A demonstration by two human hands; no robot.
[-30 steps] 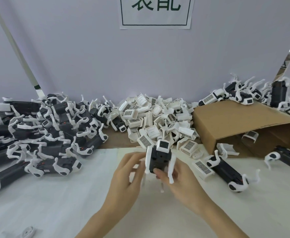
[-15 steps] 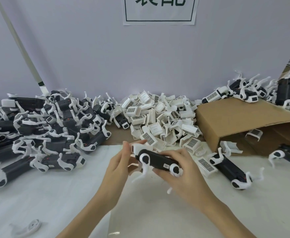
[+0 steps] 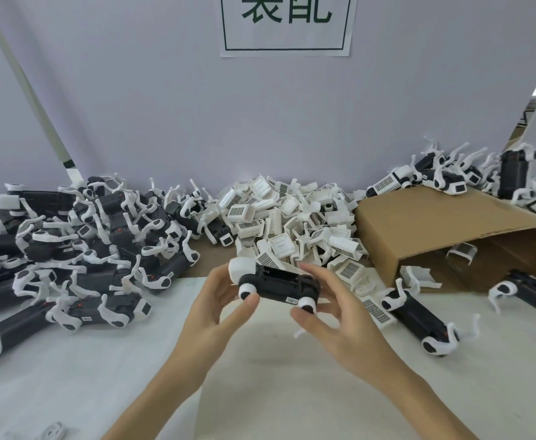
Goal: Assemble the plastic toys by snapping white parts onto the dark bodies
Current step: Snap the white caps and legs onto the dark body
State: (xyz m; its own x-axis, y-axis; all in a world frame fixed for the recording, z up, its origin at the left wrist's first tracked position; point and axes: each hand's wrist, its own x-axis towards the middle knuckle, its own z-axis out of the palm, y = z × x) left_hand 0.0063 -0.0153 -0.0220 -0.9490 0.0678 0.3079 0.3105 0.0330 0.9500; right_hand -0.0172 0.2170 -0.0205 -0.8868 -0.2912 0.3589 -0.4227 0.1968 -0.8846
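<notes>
**One toy held up over the table**

A dark toy body (image 3: 281, 285) is gripped at its white-capped end by the left hand (image 3: 219, 300), fingers curled; the other end is pinched by the right hand (image 3: 333, 309). It's held level above the white table (image 3: 70, 376). One heap of white parts (image 3: 292, 217) sits behind, with too many to count.

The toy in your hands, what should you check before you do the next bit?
1. Toy held by both hands: ok, left hand at the head end, right hand at the other end.
2. White head cap on: ok.
3. Cap snapped fully home: cannot tell.
4. Legs all on: cannot tell, the far side is hidden.
5. Spare white parts within reach: ok, heaped just behind.
6. Finished pile to the left has room at its front edge: ok.
</notes>
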